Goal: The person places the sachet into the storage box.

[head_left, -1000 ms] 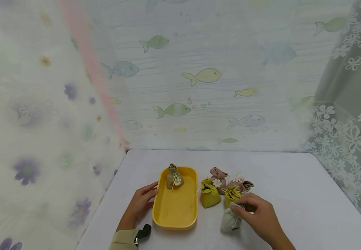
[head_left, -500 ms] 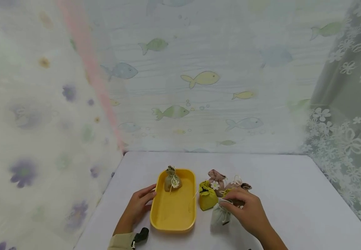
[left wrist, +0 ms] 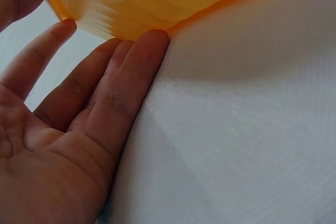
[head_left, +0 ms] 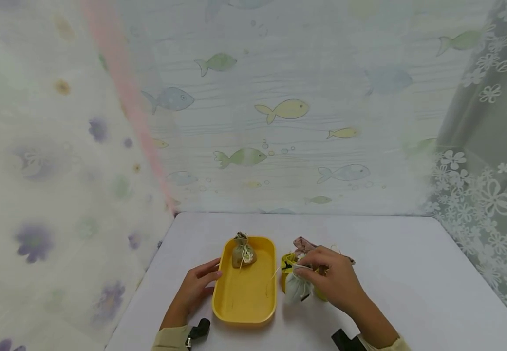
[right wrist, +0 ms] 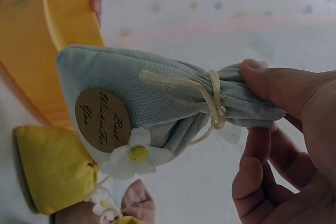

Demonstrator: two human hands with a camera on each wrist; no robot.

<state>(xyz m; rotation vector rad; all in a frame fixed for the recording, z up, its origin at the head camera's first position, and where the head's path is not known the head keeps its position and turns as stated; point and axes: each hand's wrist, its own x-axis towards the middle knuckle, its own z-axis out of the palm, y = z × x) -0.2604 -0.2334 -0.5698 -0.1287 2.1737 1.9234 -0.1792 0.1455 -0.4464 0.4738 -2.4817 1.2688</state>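
Note:
My right hand (head_left: 334, 278) pinches the gathered neck of a pale grey-blue drawstring pouch (right wrist: 142, 90) between thumb and fingers. In the right wrist view the pouch bears a round brown tag, a white flower and a cream cord. It hangs just right of a yellow tray (head_left: 244, 312). My left hand (head_left: 196, 287) touches the tray's left side with nearly straight fingertips, as the left wrist view also shows (left wrist: 79, 114). Inside the tray, toward its far end, sits an olive-brown drawstring pouch (head_left: 243, 254).
Behind my right hand stand a yellow-green pouch (right wrist: 55, 169) and a dusty pink pouch (head_left: 302, 244); others are partly hidden by the hand. A white tabletop (head_left: 411, 273) lies under everything, with patterned curtains at its back and sides.
My right hand has lifted the grey-blue pouch off the table and carried it left, toward the tray. The left hand stays at the tray's side.

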